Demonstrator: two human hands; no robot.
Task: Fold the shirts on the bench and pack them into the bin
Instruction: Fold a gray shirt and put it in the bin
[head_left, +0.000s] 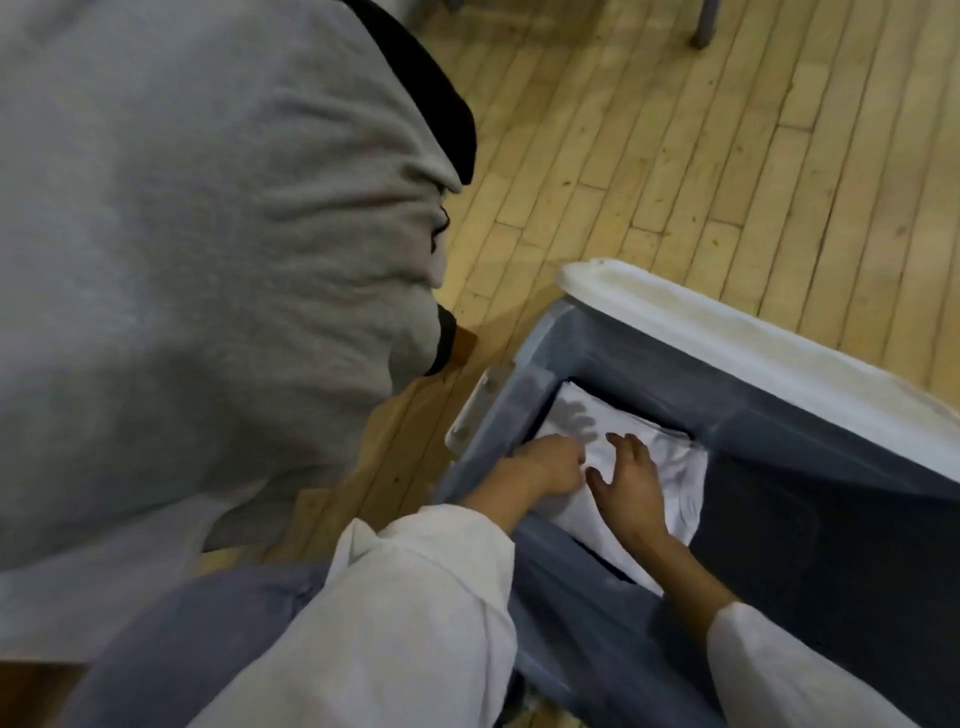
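So I'm watching this one on the remote feed and we're right in the packing step: a white folded cotton shirt (675, 478) is already down on the bottom of the dark grey plastic bin (779, 415), lying along the bin's left end wall and reaching into its far left corner. The rest of the bottom, toward the right end, shows only dark plastic. The bin itself stands on the pale wooden plank floor (675, 156), just beside the brown wooden desk (460, 340). The right grip (631, 493) is flat on top of the shirt with its fingers spread apart, pressing it down, not holding anything. The left grip (545, 465) is at the shirt's left edge, next to the bin wall, fingers bent onto the cloth; honestly I can't tell whether it's pinching a fold or just pushing it down, the knuckles hide that. Over on the desk there's a big grey knit shirt with a black collar (208, 260) draped across nearly the whole top and hanging over the edges, not folded at all, so I'd say the job is partway done at best. Next move as I see it: smooth the white one so it sits flat and square in that corner, lift both grips out past the rim without dragging the cloth up, then go spread the grey one for folding.
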